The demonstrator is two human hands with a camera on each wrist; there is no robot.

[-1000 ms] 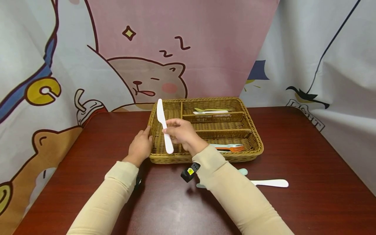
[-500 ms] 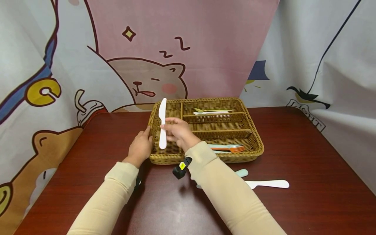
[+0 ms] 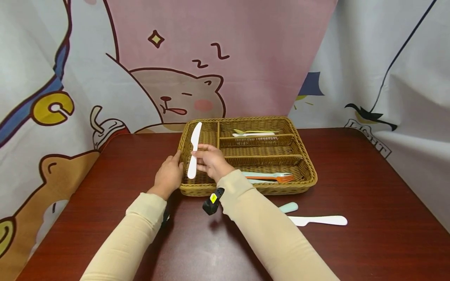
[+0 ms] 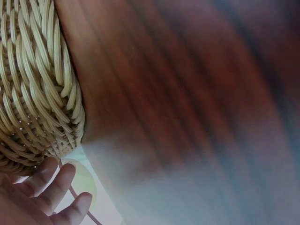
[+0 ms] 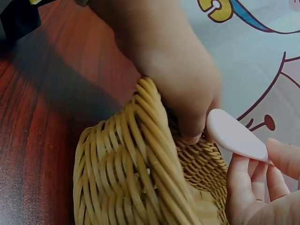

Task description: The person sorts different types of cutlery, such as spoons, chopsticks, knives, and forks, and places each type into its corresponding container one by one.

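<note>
My right hand (image 3: 213,163) pinches a white plastic table knife (image 3: 191,168) between thumb and fingers. The knife is over the tall left compartment of a woven cutlery basket (image 3: 260,118), its blade pointing up and away. In the right wrist view the rounded handle end of the knife (image 5: 236,135) shows close to my left hand (image 5: 180,79). My left hand (image 3: 168,176) holds the basket's left rim, thumb over the edge. Several spread fingertips (image 4: 63,178) show at the basket's outer corner in the left wrist view.
A pale green fork (image 3: 254,174) and an orange fork (image 3: 285,178) lie in the front compartment. Yellow-green and white utensils (image 3: 254,134) lie in the back one. Another white knife (image 3: 327,220) and a pale green handle (image 3: 290,207) lie on the table, partly behind my right sleeve.
My right hand has moved a little left with the knife, over the left compartment. The knife has turned, its blade tip now leaning right. My left hand stays at the rim.
</note>
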